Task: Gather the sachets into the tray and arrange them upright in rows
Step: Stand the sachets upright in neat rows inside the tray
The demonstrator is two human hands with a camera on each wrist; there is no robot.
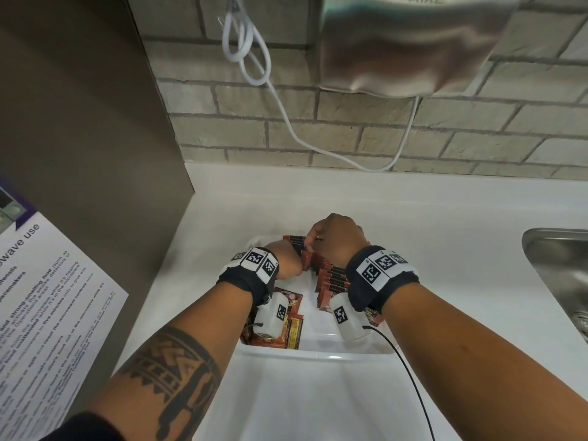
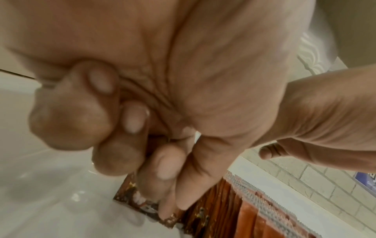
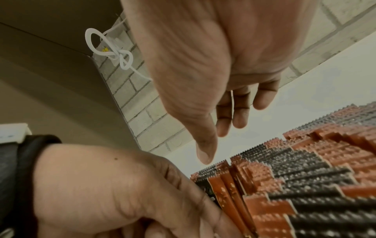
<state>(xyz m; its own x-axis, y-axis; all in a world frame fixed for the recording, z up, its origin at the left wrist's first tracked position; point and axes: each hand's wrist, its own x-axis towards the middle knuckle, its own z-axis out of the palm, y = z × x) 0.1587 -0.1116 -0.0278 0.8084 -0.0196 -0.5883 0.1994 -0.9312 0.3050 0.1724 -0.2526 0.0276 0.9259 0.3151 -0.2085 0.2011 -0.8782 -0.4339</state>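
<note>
The upright sachets [image 1: 331, 276] stand packed in a row along the right of the white tray [image 1: 318, 350]; loose sachets [image 1: 291, 326] lie flat at its near left. The left hand [image 1: 284, 261] pinches one sachet against the row, probably to insert it. The right hand [image 1: 337, 238], fingers relaxed and extended, steadies the tops. Wrists hide the row's near end.

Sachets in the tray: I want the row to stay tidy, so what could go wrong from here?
1. The upright row of sachets leans unevenly; the right hand working at its far end could topple it.
2. The left hand has its grip on a sachet beside the row; pushing it in may skew neighbours.
3. The flat sachets near the tray front remain unsorted.
</note>
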